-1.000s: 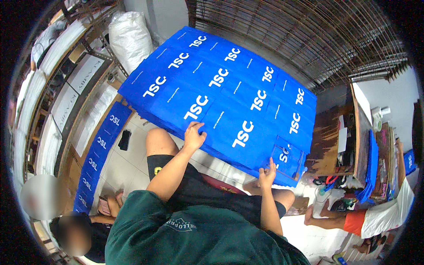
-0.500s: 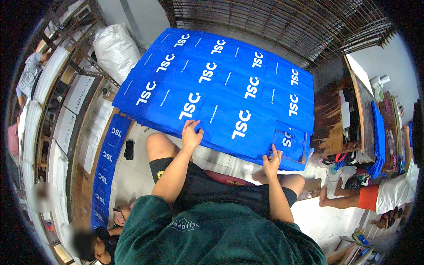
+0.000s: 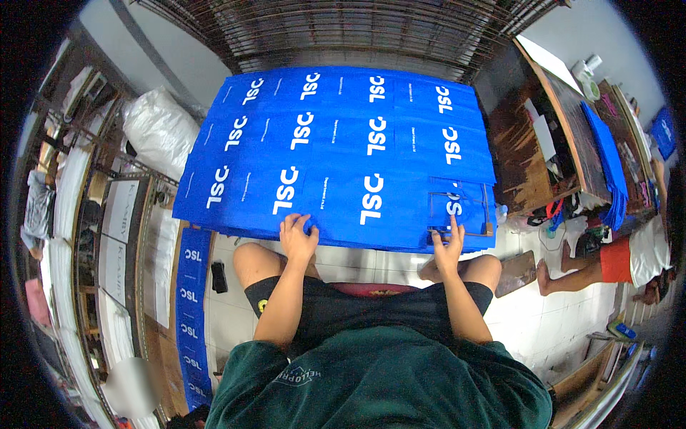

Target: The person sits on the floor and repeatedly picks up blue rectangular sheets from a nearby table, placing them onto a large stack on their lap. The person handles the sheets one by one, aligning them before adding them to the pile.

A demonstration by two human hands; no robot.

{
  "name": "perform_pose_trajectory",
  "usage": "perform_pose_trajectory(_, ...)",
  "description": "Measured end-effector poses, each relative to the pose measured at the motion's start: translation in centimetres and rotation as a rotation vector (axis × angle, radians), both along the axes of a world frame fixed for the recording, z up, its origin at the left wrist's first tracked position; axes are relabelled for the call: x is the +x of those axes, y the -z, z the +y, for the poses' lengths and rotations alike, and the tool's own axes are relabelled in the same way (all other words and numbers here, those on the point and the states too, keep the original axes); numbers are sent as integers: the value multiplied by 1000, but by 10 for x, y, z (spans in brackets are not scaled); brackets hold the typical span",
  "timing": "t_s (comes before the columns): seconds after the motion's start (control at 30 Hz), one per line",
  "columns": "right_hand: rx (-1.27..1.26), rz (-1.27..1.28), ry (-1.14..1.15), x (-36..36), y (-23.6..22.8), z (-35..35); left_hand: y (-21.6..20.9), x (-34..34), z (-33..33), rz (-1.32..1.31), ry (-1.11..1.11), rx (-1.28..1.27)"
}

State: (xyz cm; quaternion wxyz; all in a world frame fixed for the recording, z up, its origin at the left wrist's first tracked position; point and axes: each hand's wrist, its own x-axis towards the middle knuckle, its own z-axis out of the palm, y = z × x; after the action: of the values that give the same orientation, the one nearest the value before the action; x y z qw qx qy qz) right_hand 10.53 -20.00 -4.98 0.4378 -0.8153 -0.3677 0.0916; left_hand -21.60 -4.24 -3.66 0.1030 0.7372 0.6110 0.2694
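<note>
Blue fabric panels [image 3: 336, 161] with repeated white lettering lie in overlapping rows across the work surface before me. My left hand [image 3: 299, 237] rests at their near edge, left of the middle, its fingers bent and spread, with blue showing between thumb and fingers. Over the near right corner of the panels lies a thin brown-edged rectangular frame [image 3: 489, 227], with white lettering visible inside it. My right hand [image 3: 449, 244] is at the frame's near left side, index finger stretched upward and thumb apart. Nothing is visibly held in either hand.
Dark metal racks [image 3: 357, 36] stand behind the surface. A wooden cabinet [image 3: 525, 118] is at the right; a white plastic sack [image 3: 158, 132] sits at the left. A blue printed strip [image 3: 190, 314] runs near a phone [image 3: 219, 277] on the floor. A person's legs [image 3: 586, 268] show at right.
My view has turned, so the surface appears squarer in front. My left hand's fingers have spread somewhat, and my right index finger now reaches farther over the frame. The panels lie as before.
</note>
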Motion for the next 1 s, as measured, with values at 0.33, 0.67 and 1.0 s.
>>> perform_pose_trajectory(0.33, -68, 15, 172, 8, -9, -6, 0, -2, 1, 98, 33, 87)
perform_pose_trajectory(0.67, 292, 78, 163, 152, -70, -36, -67, -18, 24, 68, 326, 166)
perform_pose_trajectory(1.0, 809, 178, 367, 294, -226, -75, -61, 0, -56, -93, 533, -137)
